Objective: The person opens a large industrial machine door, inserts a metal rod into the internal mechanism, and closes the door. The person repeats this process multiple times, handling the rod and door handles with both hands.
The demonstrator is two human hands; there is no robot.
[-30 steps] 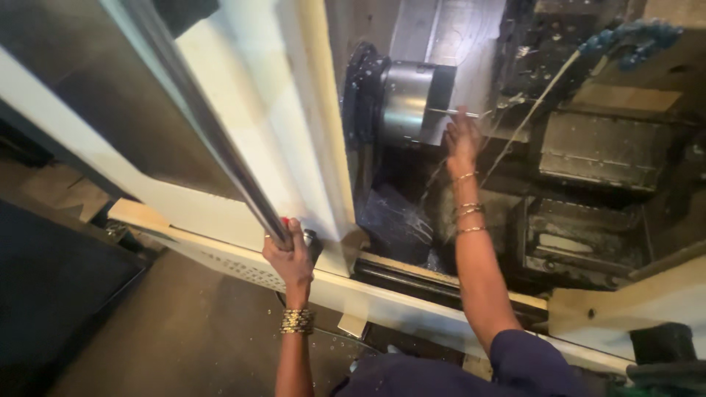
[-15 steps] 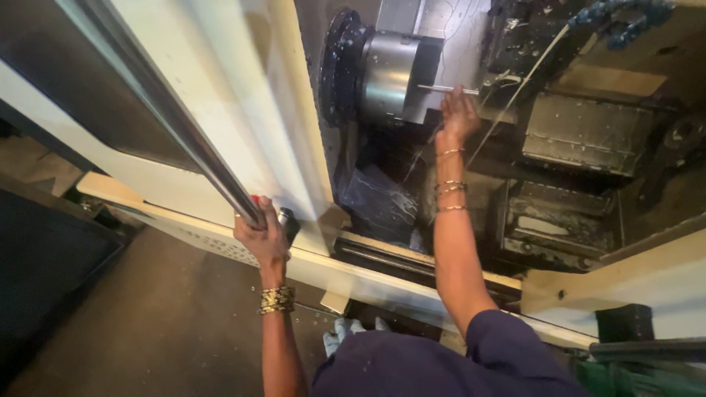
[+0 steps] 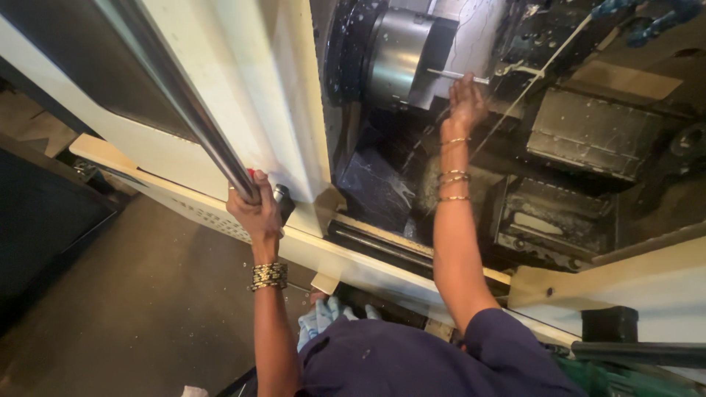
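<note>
The left hand (image 3: 255, 213) is wrapped tight round the door bar (image 3: 187, 110). The right hand (image 3: 465, 103) reaches deep inside the machine and its fingers pinch a thin rod (image 3: 456, 74) sticking out of the chuck (image 3: 397, 55). If the door slid shut, it could hit that arm. The wet rod could also slip.

Machine shop or factory floor. A large enclosed lathe-type machine fills the view: cream sliding door (image 3: 243, 88) with long steel handle bar (image 3: 184, 110) on the left, dark work chamber on the right with round steel chuck (image 3: 397, 55), thin metal rod (image 3: 456, 74) sticking out of it, tool blocks (image 3: 588, 132), metal chips. Bare concrete floor (image 3: 132, 309) near left.
</note>
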